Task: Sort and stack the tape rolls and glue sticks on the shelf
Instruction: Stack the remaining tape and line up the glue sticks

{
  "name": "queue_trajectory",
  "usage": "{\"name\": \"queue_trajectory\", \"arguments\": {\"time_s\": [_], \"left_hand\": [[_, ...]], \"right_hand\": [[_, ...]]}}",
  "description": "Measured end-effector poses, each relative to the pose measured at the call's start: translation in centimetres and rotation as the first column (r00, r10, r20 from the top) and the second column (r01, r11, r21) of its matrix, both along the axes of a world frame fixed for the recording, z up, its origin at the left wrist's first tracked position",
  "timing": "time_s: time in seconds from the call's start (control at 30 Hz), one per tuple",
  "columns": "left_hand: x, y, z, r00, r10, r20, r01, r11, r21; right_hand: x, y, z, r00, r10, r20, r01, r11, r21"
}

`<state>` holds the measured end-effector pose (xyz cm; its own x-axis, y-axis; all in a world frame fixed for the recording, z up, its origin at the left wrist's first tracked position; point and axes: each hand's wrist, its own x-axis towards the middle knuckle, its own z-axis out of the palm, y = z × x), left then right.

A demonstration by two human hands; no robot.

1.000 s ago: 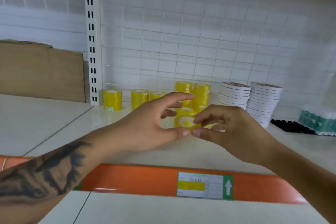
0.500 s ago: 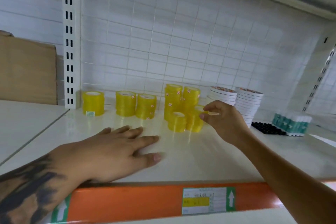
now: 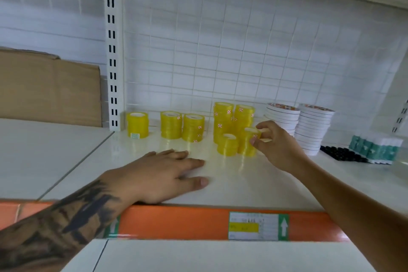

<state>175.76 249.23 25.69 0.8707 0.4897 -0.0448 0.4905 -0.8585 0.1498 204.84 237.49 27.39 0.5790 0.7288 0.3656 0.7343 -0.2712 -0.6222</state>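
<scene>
Leftmost, well left of the tall yellow stacks [image 3: 233,120]: a brown cardboard box [image 3: 49,88] on the neighbouring shelf board, then a white slotted upright [image 3: 113,51]. Just right of that upright, still left of the tall stacks: one wide yellow tape roll [image 3: 137,125] with a small label, then two medium yellow stacks [image 3: 182,126] side by side. In front of these, nearer the orange shelf edge [image 3: 176,222]: left hand [image 3: 159,174], tattooed forearm behind it, palm down and flat on the white shelf [image 3: 231,179], fingers straight and spread, holding nothing. Directly in front of the tall stacks: a short yellow stack [image 3: 227,145] and, touching it on the right, a slightly taller yellow stack [image 3: 247,142]. Right hand [image 3: 276,146] at that second one, thumb and curled fingers pinching a yellow tape roll [image 3: 263,134] at the stack's top; whether roll rests on the stack or sits just beside it, cannot tell. Right of the tall stacks: two stacks of white tape rolls [image 3: 300,126], partly behind the right hand. Farther right: a flat black item [image 3: 340,153], too blurred to identify, and teal-and-white packs [image 3: 375,149], blurred too. On the orange edge, below the tall stacks: a price label [image 3: 254,226] with a yellow patch.
</scene>
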Motion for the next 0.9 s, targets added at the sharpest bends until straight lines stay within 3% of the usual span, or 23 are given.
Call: {"name": "queue_trajectory", "arguments": {"time_s": [0.07,0.17,0.23,0.33,0.43,0.57,0.67,0.9], "left_hand": [[-0.2,-0.4,0.7,0.998,0.025,0.059,-0.023,1.0,-0.02],[-2.0,-0.1,1.9,0.974,0.125,0.188,-0.123,0.992,-0.02],[-4.6,0.6,2.2,0.951,0.205,0.232,-0.21,0.978,-0.001],[-9.8,1.0,1.8,0.894,0.356,0.273,-0.371,0.929,0.003],[-15.5,0.6,1.5,0.792,0.517,0.323,-0.538,0.842,-0.029],[-22.2,0.0,0.5,0.695,0.643,0.321,-0.666,0.744,-0.048],[-26.4,0.0,0.3,0.656,0.674,0.339,-0.696,0.714,-0.073],[-37.5,4.7,0.0,0.57,0.716,0.403,-0.758,0.647,-0.078]], "right_hand": [[-0.8,-0.6,0.6,0.999,-0.002,0.05,0.003,1.0,-0.013],[-2.4,-1.6,1.5,0.955,0.083,0.286,-0.087,0.996,0.003],[-4.1,-1.9,1.5,0.871,0.18,0.457,-0.194,0.981,-0.016],[-7.2,-1.2,0.9,0.704,0.356,0.615,-0.27,0.935,-0.232],[-11.8,0.6,0.9,0.627,0.53,0.571,-0.344,0.846,-0.407],[-18.4,3.6,0.2,0.58,0.724,0.373,-0.54,0.685,-0.489],[-21.8,6.4,-0.1,0.527,0.793,0.306,-0.616,0.604,-0.506],[-32.9,13.3,1.3,0.451,0.847,0.283,-0.678,0.531,-0.508]]}}
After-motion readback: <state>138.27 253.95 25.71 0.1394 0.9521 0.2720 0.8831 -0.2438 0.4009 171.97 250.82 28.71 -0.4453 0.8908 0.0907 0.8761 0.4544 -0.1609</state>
